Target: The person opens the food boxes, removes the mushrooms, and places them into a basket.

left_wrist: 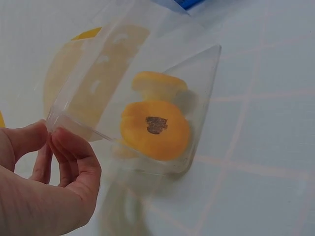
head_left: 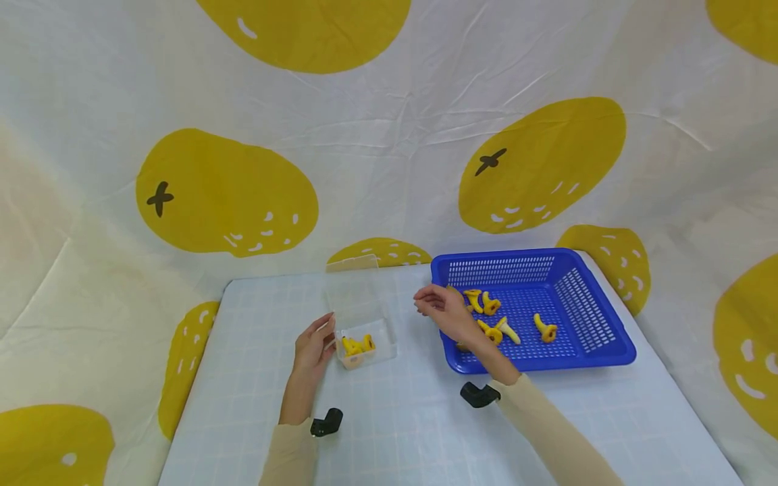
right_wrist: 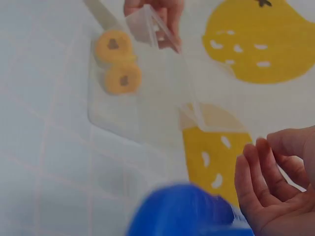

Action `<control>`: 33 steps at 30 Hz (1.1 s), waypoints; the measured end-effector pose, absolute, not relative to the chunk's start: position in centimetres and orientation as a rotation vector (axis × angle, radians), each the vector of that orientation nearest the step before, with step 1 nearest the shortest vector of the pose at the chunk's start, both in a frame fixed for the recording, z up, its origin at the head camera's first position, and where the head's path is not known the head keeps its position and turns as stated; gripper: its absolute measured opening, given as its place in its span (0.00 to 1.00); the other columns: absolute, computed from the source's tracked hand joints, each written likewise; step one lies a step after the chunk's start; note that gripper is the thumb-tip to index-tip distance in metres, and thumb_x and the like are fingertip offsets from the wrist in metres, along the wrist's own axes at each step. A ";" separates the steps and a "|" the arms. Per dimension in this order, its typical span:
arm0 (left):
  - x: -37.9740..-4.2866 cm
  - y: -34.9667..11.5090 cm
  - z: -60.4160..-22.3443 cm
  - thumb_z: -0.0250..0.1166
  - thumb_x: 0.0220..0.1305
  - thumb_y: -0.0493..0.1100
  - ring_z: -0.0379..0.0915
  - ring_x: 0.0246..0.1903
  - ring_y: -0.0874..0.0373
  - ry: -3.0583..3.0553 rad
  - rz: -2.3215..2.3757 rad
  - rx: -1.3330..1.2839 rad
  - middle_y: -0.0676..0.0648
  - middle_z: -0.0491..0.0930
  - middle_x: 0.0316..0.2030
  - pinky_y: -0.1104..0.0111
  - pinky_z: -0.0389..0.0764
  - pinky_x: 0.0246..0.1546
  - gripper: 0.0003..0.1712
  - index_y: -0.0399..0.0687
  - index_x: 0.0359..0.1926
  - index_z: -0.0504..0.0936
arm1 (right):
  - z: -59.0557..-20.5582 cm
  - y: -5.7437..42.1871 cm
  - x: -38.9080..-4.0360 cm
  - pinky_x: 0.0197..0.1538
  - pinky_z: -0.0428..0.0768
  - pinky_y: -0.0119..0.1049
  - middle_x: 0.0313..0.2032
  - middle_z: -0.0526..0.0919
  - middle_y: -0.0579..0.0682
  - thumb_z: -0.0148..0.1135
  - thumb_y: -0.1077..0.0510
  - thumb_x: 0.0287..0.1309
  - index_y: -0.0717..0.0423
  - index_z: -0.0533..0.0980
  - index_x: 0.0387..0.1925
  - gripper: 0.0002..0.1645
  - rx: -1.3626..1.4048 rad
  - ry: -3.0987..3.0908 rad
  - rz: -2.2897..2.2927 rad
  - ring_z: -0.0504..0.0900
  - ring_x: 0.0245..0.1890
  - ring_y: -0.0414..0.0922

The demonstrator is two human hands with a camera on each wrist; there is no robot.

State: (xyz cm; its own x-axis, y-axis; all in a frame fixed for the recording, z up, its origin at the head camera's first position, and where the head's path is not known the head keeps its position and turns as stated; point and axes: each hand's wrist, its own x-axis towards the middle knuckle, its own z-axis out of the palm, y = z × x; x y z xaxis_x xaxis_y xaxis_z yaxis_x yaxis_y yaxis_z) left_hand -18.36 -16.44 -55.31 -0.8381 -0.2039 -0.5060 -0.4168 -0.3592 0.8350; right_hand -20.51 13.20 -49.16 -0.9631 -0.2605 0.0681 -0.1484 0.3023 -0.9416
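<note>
A clear plastic box with a hinged lid standing raised at its back holds a few yellow chanterelle-like mushrooms. Dark patches mark their middles; one such mushroom shows large in the left wrist view. My left hand pinches the box's left side near the hinge between thumb and fingertips. Over the left rim of a blue plastic basket hovers my right hand, its fingers loosely bent and nothing between them. Several more mushrooms lie in the basket, some partly hidden behind the right hand and forearm.
Both box and basket stand on a table with a pale checked cloth. A white curtain with big yellow fruit prints hangs close behind the table. Each wrist wears a black camera mount.
</note>
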 end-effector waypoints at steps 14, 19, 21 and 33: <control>-18.7 -16.4 -54.4 0.67 0.72 0.50 0.71 0.50 0.52 1.751 2.261 -0.877 0.44 0.75 0.60 0.72 0.78 0.43 0.28 0.43 0.67 0.77 | -50.6 7.9 -20.3 0.52 0.83 0.40 0.44 0.85 0.59 0.60 0.63 0.72 0.66 0.79 0.49 0.10 -0.630 2.413 -1.581 0.83 0.44 0.49; -18.6 -16.3 -54.4 0.69 0.70 0.46 0.72 0.46 0.53 1.855 2.203 -0.879 0.49 0.81 0.51 0.74 0.79 0.38 0.26 0.43 0.65 0.79 | -50.8 6.2 -20.1 0.54 0.82 0.39 0.43 0.85 0.55 0.61 0.64 0.72 0.64 0.80 0.49 0.09 -0.691 2.419 -1.534 0.83 0.44 0.48; -18.5 -16.2 -54.2 0.70 0.69 0.44 0.73 0.44 0.53 1.903 2.192 -0.854 0.49 0.82 0.48 0.75 0.79 0.36 0.27 0.41 0.65 0.78 | -50.9 5.5 -20.0 0.54 0.82 0.39 0.43 0.85 0.54 0.61 0.65 0.72 0.63 0.80 0.48 0.08 -0.714 2.418 -1.520 0.83 0.44 0.47; -18.5 -16.0 -54.5 0.72 0.66 0.39 0.74 0.43 0.50 2.015 2.163 -0.816 0.44 0.75 0.52 0.76 0.76 0.31 0.27 0.39 0.64 0.79 | -52.8 2.1 -20.4 0.49 0.82 0.33 0.39 0.85 0.56 0.61 0.69 0.67 0.68 0.80 0.44 0.06 -0.914 2.419 -1.389 0.82 0.38 0.47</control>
State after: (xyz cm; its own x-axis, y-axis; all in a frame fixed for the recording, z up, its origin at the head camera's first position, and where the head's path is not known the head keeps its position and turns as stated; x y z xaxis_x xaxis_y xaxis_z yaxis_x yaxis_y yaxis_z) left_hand -18.52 -15.96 -54.46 -0.8557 -0.2967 -0.4240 -0.4019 -0.1352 0.9056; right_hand -20.43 2.15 -52.78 -0.7871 -0.6044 0.1231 -0.4110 0.3651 -0.8354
